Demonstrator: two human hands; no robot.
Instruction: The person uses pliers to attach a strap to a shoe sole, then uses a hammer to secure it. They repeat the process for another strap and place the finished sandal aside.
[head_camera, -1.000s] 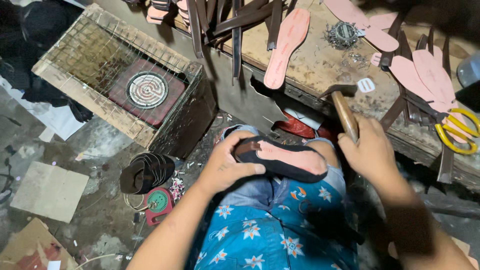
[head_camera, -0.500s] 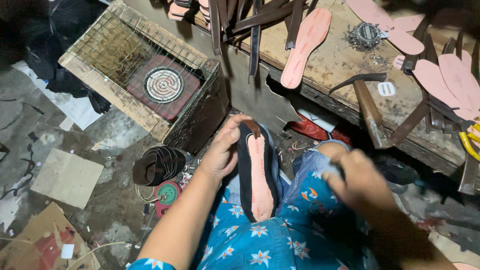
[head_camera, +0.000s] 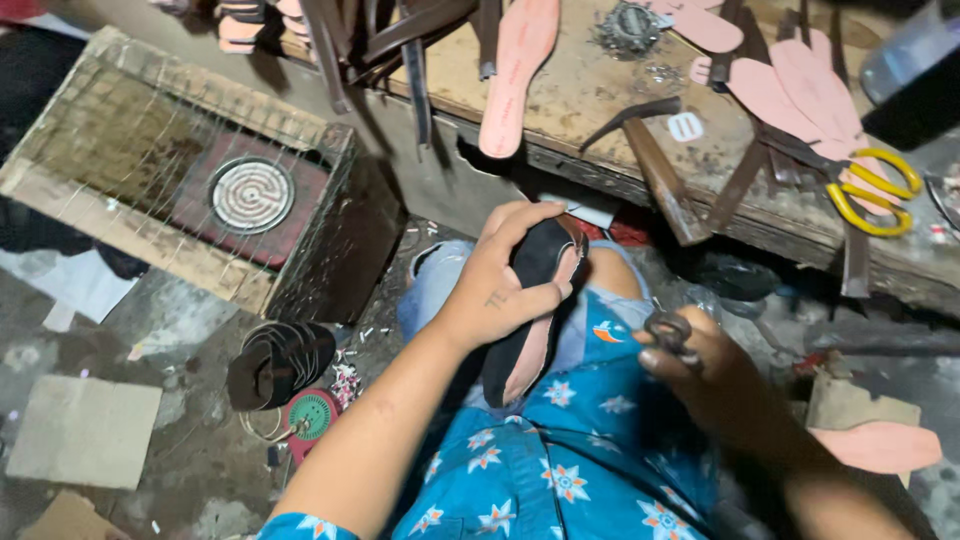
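Seated at a cluttered wooden bench (head_camera: 600, 95), the left hand (head_camera: 500, 285) clamped a black shoe upper with pink insole (head_camera: 530, 310) on the lap while the right hand (head_camera: 700, 365) pinched small dark metal pincers (head_camera: 668, 330), seemingly mid-lasting, edge-pulling likely next.

Scissors (head_camera: 876, 192) on workbench (head_camera: 600, 100), right

Matt black sole (head_camera: 540, 262) (pink underside), scuffed wooden bench (head_camera: 600, 95), dull metal pincers (head_camera: 672, 332)
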